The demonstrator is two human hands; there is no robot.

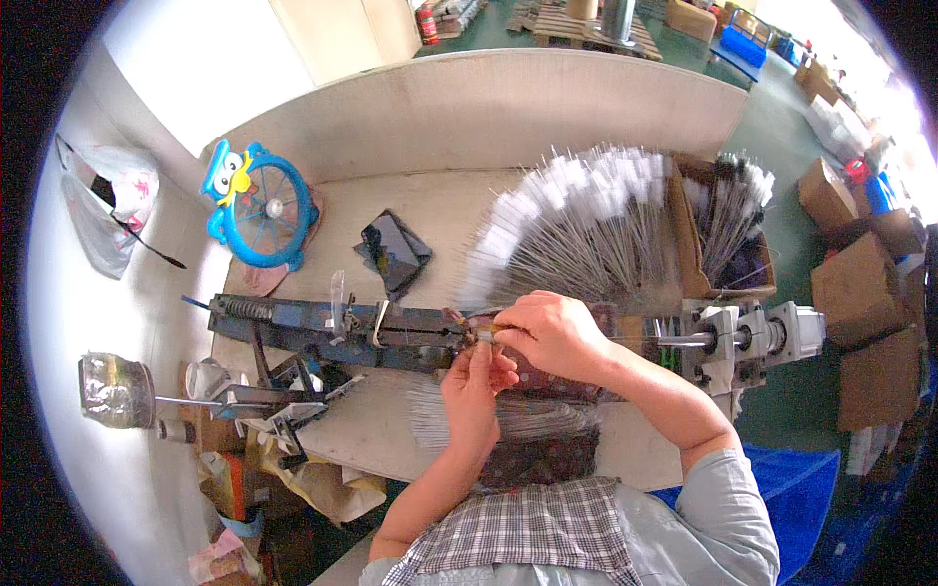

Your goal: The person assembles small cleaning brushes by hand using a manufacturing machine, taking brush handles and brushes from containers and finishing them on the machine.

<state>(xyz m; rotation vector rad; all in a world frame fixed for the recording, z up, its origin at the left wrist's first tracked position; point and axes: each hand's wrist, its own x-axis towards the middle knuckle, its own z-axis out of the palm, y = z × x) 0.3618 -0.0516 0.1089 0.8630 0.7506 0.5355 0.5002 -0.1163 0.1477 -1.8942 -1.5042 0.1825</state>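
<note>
My left hand (471,391) and my right hand (555,334) meet at the right end of a long dark metal fixture (420,337). Fingers of both are pinched around a small pale piece (484,335), too small and covered to name. Behind my right hand fans a large pile of thin wire-stemmed brushes (586,225) with white bristle heads. Below my hands lies a bundle of thin pale wires (449,415) on dark patterned cloth (542,459). Right of my right hand, a metal spindle (689,340) is mounted on a motor unit (793,332).
A cardboard box (689,234) holds dark-headed brushes at the back right. At the left stand a blue toy-shaped fan (274,210) and a black phone-like slab (393,252). A metal bracket (283,396) juts from the near left edge. A raised panel (489,112) borders the table's far side.
</note>
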